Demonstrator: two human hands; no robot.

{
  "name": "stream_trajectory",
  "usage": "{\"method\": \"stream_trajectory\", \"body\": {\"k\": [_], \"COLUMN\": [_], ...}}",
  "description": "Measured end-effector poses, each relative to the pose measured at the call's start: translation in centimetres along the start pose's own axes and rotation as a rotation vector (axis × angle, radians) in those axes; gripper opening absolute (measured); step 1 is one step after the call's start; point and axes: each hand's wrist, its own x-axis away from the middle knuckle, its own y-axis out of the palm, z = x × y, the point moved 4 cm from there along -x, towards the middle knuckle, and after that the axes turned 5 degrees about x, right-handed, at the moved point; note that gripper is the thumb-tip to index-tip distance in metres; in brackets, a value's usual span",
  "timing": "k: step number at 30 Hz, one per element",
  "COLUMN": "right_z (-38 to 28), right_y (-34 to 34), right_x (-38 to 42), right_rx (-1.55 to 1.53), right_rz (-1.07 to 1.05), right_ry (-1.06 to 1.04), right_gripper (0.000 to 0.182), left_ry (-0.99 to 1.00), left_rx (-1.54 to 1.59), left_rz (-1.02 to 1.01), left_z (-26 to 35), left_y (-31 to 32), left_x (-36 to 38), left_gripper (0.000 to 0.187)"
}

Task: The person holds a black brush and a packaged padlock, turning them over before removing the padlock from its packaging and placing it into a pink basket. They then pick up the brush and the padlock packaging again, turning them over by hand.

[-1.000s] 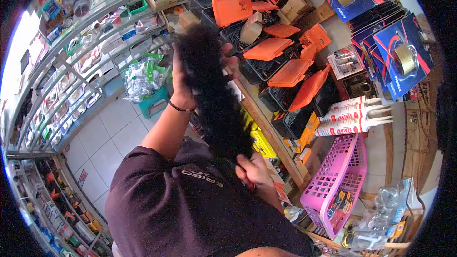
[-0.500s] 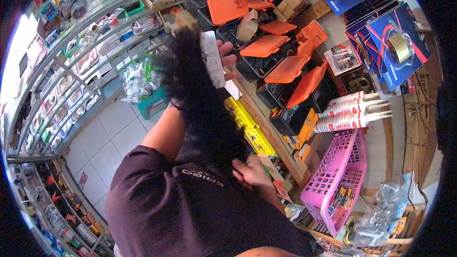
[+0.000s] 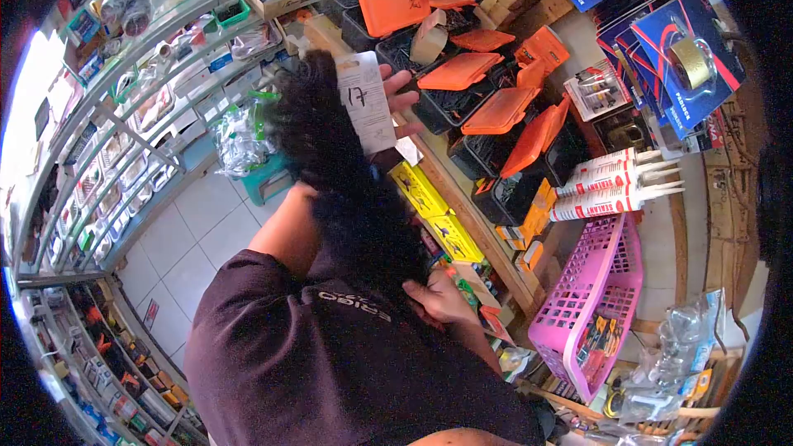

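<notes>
My left hand (image 3: 388, 99) holds the top of the black bristly bundle (image 3: 347, 190) with its paper tag (image 3: 366, 103), my right hand (image 3: 442, 297) pinching the lower end; it appears light, soft and floppy, so both ends need support.

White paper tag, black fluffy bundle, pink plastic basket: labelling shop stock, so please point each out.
White paper tag (image 3: 366, 103), head view, middle of its face.
Black fluffy bundle (image 3: 351, 190), head view, mid-length.
Pink plastic basket (image 3: 615, 268), head view, lattice side wall.
</notes>
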Motion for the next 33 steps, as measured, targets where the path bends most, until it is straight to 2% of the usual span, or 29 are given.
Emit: {"method": "stream_trajectory", "body": {"k": [1,3,4,5,7,9,11,12,13,15,16,17,19,20,21,23,24,25,27,29,30,31,33], "right_z": [0.6,3.3,1.7,1.8,2.2,2.4,2.7,2.3,1.3,-0.9,1.3,1.0,1.3,1.9,2.0,0.5,0.4,0.3,0.7,2.1,1.7,1.5,0.5], "right_y": [-0.3,-0.7,-1.0,-0.4,0.6,0.2,-0.4,-0.5,-0.5,0.2,0.6,0.4,-0.2,-0.5,-0.4,0.2,0.4,0.7,0.5,-0.1,-0.2,0.0,0.6], "right_x": [0.1,0.4,0.4,0.4,0.3,0.4,0.6,0.7,0.7,0.7,0.3,0.4,0.8,0.8,0.6,0.5,0.6,0.8,0.8,0.9,1.1,1.1,0.8], "right_rx": [0.001,-0.351,-0.524,-0.527,-0.163,-0.19,-0.247,-0.451,-0.451,-0.145,0.059,0.061,-0.178,-0.361,-0.467,-0.104,-0.106,-0.081,-0.053,-0.434,-0.297,-0.301,0.096], "right_rz": [0.001,0.055,-0.053,-0.052,-0.009,0.009,0.034,0.035,0.036,-0.024,0.071,0.073,0.03,0.07,0.1,-0.016,-0.011,-0.011,-0.017,0.015,-0.005,-0.001,-0.054], "right_ry": [0.001,0.284,0.188,0.187,0.146,0.183,0.261,0.2,0.199,0.208,-0.016,-0.017,0.236,0.192,0.14,0.162,0.161,0.152,0.146,0.187,0.282,0.281,0.053], "right_gripper": [0.047,0.04,0.039,0.039,0.044,0.043,0.04,0.039,0.039,0.041,0.046,0.046,0.049,0.05,0.051,0.052,0.052,0.052,0.053,0.048,0.045,0.045,0.046], "left_ry": [0.005,0.018,0.266,0.252,-0.019,-0.088,-0.031,0.127,0.172,-0.047,-0.099,-0.113,-0.05,0.167,0.27,-0.042,-0.067,-0.105,-0.07,0.181,0.191,0.186,-0.054], "left_rx": [-0.016,-0.049,-0.286,-0.227,0.049,0.197,0.03,0.017,-0.091,0.04,0.151,0.229,0.121,-0.103,-0.324,0.014,0.063,0.151,0.049,0.021,0.027,0.026,0.037], "left_rz": [-0.032,-0.088,0.211,0.201,-0.15,-0.163,-0.1,0.082,0.167,-0.084,-0.11,-0.197,-0.142,0.094,0.281,-0.123,-0.102,-0.196,-0.165,0.103,0.105,0.104,-0.106], "left_z": [0.1,0.5,1.0,0.9,-0.2,-0.2,0.4,0.9,0.7,0.1,-0.1,-0.3,0.0,0.9,1.1,0.4,0.0,-0.2,0.0,1.0,0.9,0.8,-0.2], "left_y": [0.4,1.8,2.8,2.8,0.5,-1.7,0.7,1.7,2.4,0.9,-1.7,-2.5,-0.1,2.9,3.4,1.9,-0.1,-0.8,-1.2,1.0,1.2,0.4,0.0], "left_x": [0.0,0.5,0.4,0.4,0.2,-0.3,0.4,0.1,0.4,0.5,-0.3,-0.4,0.4,0.9,1.1,0.8,0.5,0.0,0.3,0.7,0.6,0.6,0.5], "left_gripper": [0.074,0.075,0.076,0.072,0.069,0.07,0.071,0.074,0.075,0.071,0.068,0.067,0.069,0.073,0.077,0.075,0.071,0.067,0.064,0.061,0.061,0.061,0.061]}}
